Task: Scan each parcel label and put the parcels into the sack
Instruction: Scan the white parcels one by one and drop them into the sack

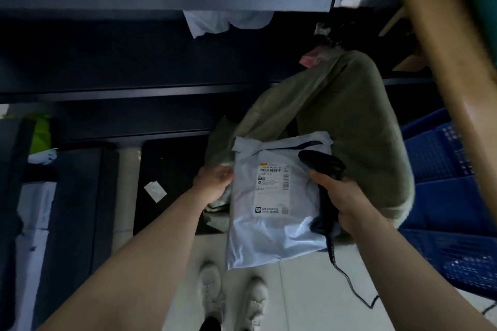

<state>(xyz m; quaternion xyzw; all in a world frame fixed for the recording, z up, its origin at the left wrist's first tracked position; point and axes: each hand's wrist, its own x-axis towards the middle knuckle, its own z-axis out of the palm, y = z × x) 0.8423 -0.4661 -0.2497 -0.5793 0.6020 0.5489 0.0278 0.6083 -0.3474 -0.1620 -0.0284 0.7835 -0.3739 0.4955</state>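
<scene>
A pale blue plastic parcel (271, 226) with a white shipping label (271, 188) faces up in front of me, above the olive green sack (349, 126) that lies on the floor. My left hand (213, 183) grips the sack's rim at the parcel's left edge. My right hand (341, 201) holds a black corded barcode scanner (322, 162), its head over the parcel's top right corner, and the hand also seems to bear the parcel's right edge.
Dark shelving (134, 88) runs across the left and top, with a white bag (228, 21) on one shelf. Blue plastic crates (443, 196) stand at the right. A brown cardboard box edge (443, 62) leans in at upper right. My shoes (234, 298) stand on pale tiles.
</scene>
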